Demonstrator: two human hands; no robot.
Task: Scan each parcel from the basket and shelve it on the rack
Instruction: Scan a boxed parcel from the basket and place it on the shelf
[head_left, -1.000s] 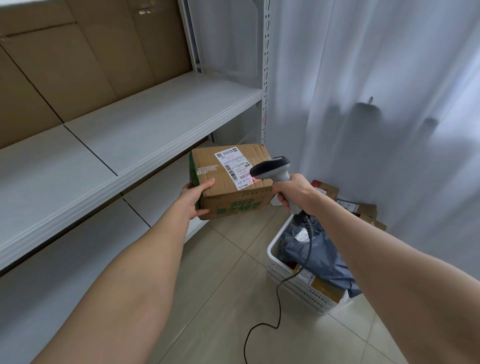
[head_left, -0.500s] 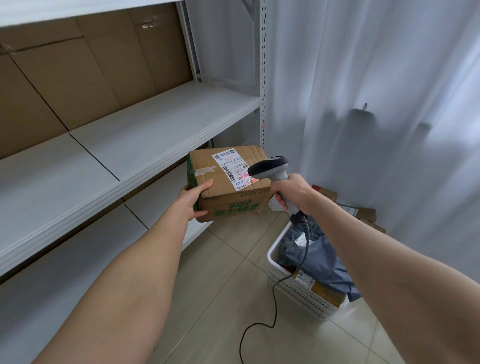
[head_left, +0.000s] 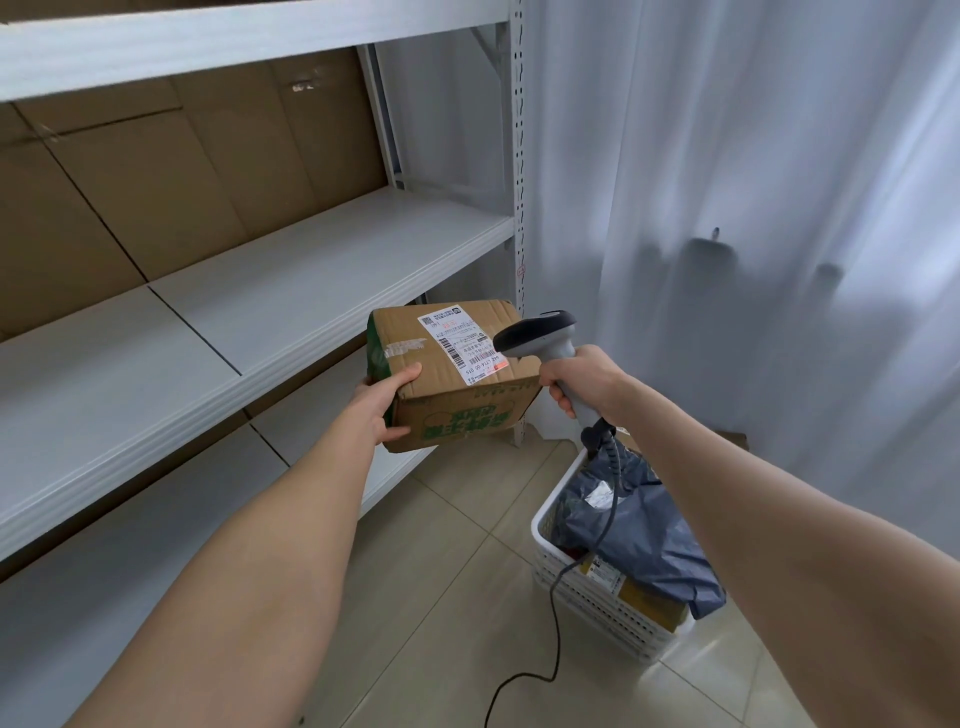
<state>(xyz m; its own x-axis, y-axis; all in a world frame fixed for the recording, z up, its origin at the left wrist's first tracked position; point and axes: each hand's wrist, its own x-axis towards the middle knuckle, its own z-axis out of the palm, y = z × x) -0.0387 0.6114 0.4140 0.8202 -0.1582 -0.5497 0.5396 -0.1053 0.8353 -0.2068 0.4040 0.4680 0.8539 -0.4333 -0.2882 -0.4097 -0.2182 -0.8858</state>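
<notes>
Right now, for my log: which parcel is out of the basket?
The green-printed cardboard box in the left hand; the grey bag and yellowish box lie in the basket.

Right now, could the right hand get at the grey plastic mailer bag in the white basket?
Probably not yet: the right hand grips the grey barcode scanner, though the mailer bag lies topmost in the basket.

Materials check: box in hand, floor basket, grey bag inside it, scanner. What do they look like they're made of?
Cardboard box: brown cardboard, likely corrugated; matte, creased edges, taped seam, paper label.
Basket: probably moulded white plastic; slotted walls, slight sheen.
Grey bag: thin plastic film, likely a poly mailer; wrinkled, glossy folds.
Scanner: smooth hard plastic by the look, grey handle, darker head.
</notes>
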